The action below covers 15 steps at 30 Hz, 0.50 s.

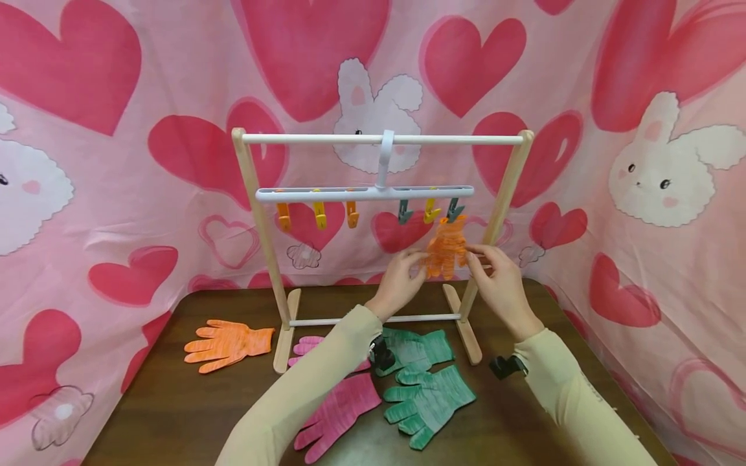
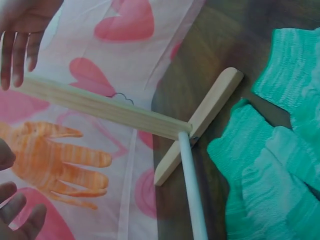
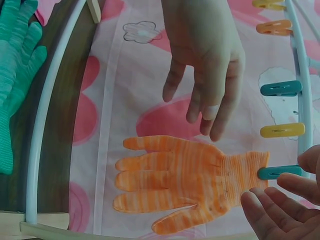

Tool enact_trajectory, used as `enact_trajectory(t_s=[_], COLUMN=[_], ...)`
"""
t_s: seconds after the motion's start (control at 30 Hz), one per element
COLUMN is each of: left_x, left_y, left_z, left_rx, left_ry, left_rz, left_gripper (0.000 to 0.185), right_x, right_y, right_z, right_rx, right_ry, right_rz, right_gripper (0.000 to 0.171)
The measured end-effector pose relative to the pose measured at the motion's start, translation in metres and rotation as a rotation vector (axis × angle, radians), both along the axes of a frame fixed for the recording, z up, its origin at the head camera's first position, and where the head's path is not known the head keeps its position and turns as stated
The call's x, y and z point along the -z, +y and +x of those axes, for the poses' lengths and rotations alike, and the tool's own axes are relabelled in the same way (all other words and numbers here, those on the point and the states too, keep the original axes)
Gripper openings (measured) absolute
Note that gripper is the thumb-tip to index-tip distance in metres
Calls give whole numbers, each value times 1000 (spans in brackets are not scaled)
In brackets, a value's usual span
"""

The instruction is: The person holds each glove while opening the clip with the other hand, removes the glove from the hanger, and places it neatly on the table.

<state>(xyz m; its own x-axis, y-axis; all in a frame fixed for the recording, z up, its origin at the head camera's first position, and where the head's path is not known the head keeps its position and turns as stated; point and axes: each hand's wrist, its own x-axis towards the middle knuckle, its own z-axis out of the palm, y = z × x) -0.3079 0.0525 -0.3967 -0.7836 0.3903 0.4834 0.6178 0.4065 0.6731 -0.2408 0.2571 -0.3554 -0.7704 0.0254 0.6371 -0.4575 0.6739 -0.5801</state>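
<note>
Hanging from the teal clip [image 3: 280, 172] at the right end of the clip hanger [image 1: 364, 192], cuff up, fingers down: orange glove [image 1: 446, 256]. Hovering just left of the glove, left hand [image 1: 398, 283], grip wide, fingers relaxed, holding nothing. Hovering just right of the glove, right hand [image 1: 502, 285], grip likewise wide and loose. Lying on the table [image 1: 175, 414] below the hanger: green gloves [image 1: 425, 382], pink gloves [image 1: 338, 408], second orange glove [image 1: 227, 343].
</note>
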Motion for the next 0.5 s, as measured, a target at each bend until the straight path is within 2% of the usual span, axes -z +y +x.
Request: enact_trajectory(t_s=[0.3, 0.4, 0.5], left_x=[-6, -6, -7], left_y=[12, 16, 20], left_z=[-11, -14, -16], left_rx=[19, -1, -52], left_ry=[7, -5, -10], left_rz=[-38, -9, 67], left_gripper=[34, 31, 24], right_x=[1, 2, 3], right_y=[4, 4, 5], right_z=[0, 0, -1], right_rx=[4, 3, 3], right_ry=[-4, -12, -13], right_rz=[-11, -17, -17], right_gripper=[28, 28, 28])
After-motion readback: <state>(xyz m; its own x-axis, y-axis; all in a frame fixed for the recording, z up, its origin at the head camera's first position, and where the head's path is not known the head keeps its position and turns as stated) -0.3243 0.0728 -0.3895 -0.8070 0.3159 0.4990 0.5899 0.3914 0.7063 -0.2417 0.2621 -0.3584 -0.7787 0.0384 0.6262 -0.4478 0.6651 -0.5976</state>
